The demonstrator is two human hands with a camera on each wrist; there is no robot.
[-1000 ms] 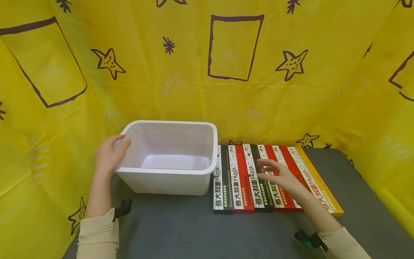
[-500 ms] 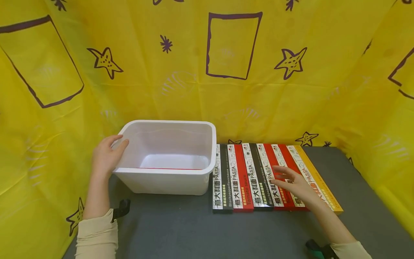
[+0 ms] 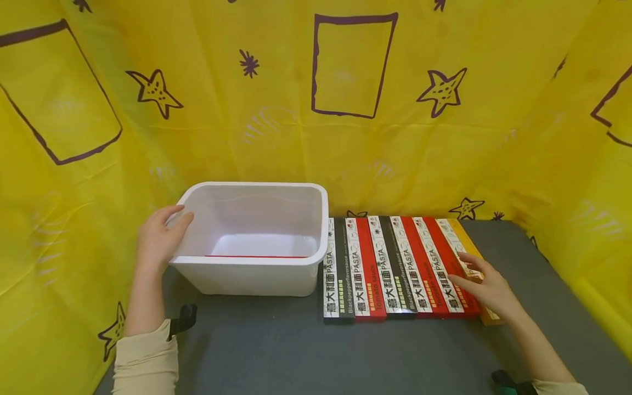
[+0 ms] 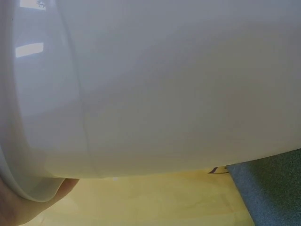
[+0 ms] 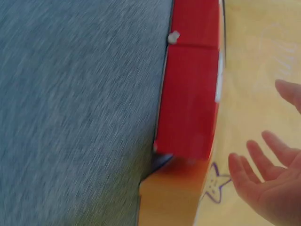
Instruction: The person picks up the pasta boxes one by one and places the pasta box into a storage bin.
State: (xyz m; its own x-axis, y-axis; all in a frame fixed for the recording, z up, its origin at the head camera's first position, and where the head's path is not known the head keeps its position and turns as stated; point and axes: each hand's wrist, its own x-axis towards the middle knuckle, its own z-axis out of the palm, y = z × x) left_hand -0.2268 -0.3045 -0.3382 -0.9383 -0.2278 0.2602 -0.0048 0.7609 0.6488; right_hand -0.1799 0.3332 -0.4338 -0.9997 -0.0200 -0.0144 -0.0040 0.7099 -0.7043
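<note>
A white plastic bin point(image 3: 252, 278) stands left of centre in the head view. My left hand point(image 3: 160, 236) grips its left rim, thumb over the edge; in the left wrist view the bin's outer wall fills most of the picture. Inside, a thin red edge point(image 3: 257, 256) shows behind the front rim; the rest of that item is hidden. My right hand point(image 3: 486, 282) hovers with spread fingers over the yellow pasta box point(image 3: 466, 237), at the right end of a row, and holds nothing. Beside it lies a red pasta box point(image 3: 441, 241), its end also visible in the right wrist view.
Several more flat pasta boxes, black point(image 3: 346, 285) and red point(image 3: 375, 296), lie side by side right of the bin. They rest on a dark grey table point(image 3: 296, 356). Yellow patterned cloth point(image 3: 276, 137) hangs behind and at both sides.
My right hand has moved rightward across the row, from the black and red boxes to the yellow one. The left hand stays at the bin's rim. The head view has tilted slightly.
</note>
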